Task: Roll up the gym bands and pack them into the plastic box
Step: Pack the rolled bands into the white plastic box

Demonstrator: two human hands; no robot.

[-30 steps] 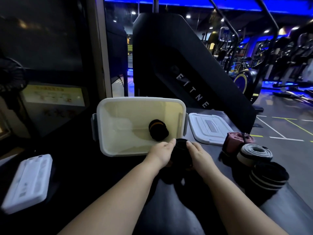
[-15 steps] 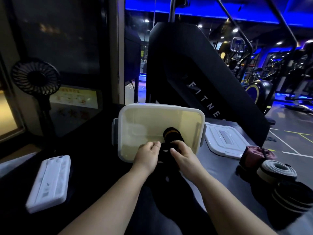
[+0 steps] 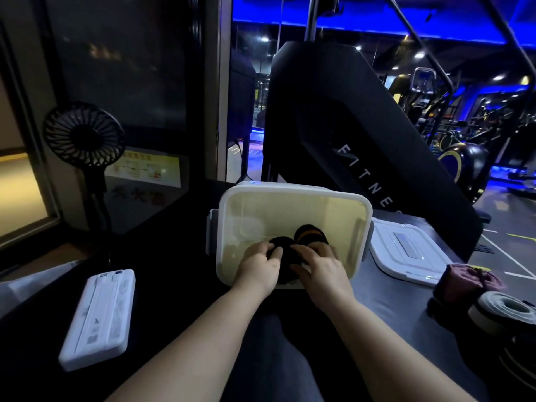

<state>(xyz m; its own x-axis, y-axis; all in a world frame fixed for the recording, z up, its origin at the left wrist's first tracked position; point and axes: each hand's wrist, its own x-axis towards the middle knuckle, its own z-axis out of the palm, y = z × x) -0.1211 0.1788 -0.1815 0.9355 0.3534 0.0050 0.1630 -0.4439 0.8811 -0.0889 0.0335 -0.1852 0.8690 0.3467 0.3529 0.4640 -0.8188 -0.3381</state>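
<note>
Free above the left half of the plastic box (image 3: 290, 187), blocked at its near right by the striped roll (image 3: 310, 234) and the black roll (image 3: 285, 264) gripped in left hand (image 3: 256, 271) and right hand (image 3: 322, 269), flanked by lid (image 3: 403, 250) right, power strip (image 3: 98, 317) left.

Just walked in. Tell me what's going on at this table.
A person is packing rolled gym bands into a plastic box. The left hand and the right hand both grip a black rolled band just inside the box's near wall, beside an orange-striped roll already in there. The lid lies to the right. A maroon roll, a grey roll and a black striped roll lie on the table, not yet packed.
</note>
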